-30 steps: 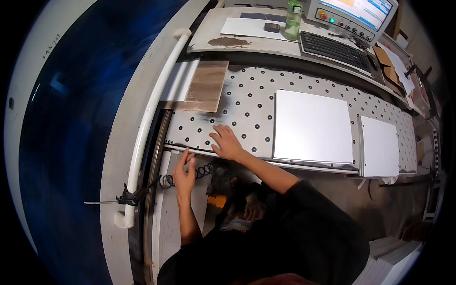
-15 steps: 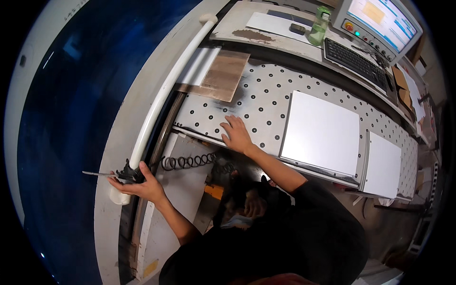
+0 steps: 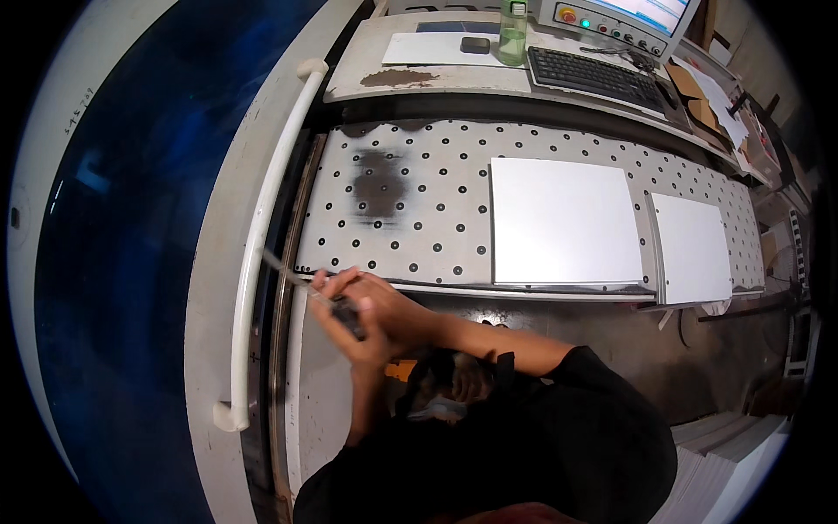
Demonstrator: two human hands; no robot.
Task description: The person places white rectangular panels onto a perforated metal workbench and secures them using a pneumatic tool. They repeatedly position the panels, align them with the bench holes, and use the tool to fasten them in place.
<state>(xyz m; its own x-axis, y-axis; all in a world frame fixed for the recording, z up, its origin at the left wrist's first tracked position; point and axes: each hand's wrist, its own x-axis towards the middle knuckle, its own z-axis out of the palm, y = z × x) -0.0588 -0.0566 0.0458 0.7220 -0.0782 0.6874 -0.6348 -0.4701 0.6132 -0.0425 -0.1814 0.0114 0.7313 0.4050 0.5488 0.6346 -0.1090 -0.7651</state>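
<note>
My left hand (image 3: 365,343) is closed around the dark grip of an air blow gun (image 3: 346,316). Its thin metal nozzle points up and left toward the white tubular handle (image 3: 253,271) of the machine door. Close against it, my right hand (image 3: 397,307) overlaps the left one. Blur and overlap hide whether its fingers also grip the blow gun. Both hands are just off the near left edge of the pale table (image 3: 454,205) dotted with black studs. A dark smudged patch (image 3: 381,183) marks the table's left part.
Two white panels (image 3: 566,223) (image 3: 694,247) lie on the table's right side. Behind are a keyboard (image 3: 598,80), a green bottle (image 3: 513,37) and a monitor (image 3: 676,13). The dark blue window (image 3: 131,244) of the machine is at left. Stacked sheets (image 3: 724,463) stand lower right.
The brown panel and the white sheet are gone from the table's left end, baring the dark patch. My left hand has come right from the door handle with the blow gun; my right has joined it.
</note>
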